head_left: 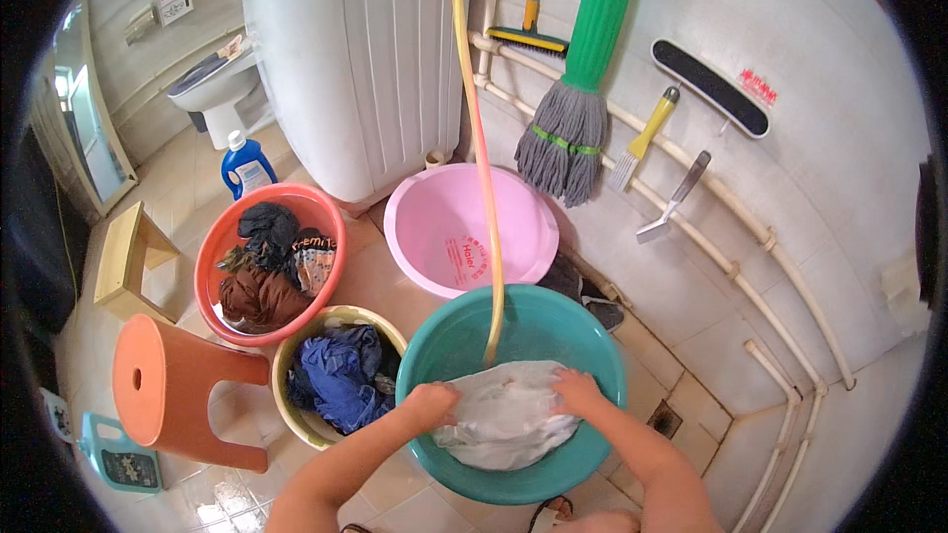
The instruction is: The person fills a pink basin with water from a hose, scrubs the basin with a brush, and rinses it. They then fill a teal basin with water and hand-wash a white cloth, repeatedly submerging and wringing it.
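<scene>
A white garment (509, 415) lies spread in a teal basin (420, 336) in front of me; its exact kind cannot be made out. My left hand (434, 405) is closed on its left edge. On the opposite side, my right hand (575, 393) grips the garment's upper right edge, with the fingers partly hidden in the cloth. A yellowish hose (481, 158) hangs from above, and its lower end reaches into the basin just behind the garment.
Left of the teal basin stand a cream basin (367, 316) with blue clothes and an orange-red basin (209, 281) with dark and brown clothes. Behind is a pink basin (430, 217). An orange stool (140, 375) stands left; a grey mop (563, 138) and brushes hang on the wall.
</scene>
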Demonstrator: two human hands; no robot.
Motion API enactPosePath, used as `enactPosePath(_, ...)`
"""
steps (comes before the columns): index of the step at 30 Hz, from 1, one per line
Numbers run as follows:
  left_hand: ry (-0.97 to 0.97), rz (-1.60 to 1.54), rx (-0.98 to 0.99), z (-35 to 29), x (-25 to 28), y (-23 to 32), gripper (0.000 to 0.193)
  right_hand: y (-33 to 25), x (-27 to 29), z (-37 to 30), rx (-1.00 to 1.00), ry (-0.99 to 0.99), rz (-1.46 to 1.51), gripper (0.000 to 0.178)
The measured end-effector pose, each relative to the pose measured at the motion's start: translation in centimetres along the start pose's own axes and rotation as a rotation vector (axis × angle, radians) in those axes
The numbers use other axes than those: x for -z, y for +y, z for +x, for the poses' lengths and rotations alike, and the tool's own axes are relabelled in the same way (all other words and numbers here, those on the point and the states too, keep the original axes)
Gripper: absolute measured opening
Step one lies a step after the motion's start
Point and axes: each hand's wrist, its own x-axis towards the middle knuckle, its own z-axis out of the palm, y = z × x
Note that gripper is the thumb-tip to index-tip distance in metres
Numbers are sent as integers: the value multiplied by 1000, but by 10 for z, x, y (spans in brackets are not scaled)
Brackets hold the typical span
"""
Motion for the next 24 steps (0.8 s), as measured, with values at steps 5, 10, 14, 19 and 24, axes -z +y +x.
enactPosePath(5,1,121,-214,-7,72,16,15,-11,2,-23,49,274,-94,26)
enactPosePath(10,197,257,-335,-21,139,12,5,-6,40,-46,-197,441,443,19)
enactPosePath(14,261,364,-314,-25,207,19,8,-20,133,-77,-140,695,690,16)
enactPosePath(19,502,509,-321,-34,304,33,9,-54,265,-113,-20,950,749,15)
enactPosePath(24,926,532,-318,-36,398,65,11,-75,389,-155,36,1277,648,16)
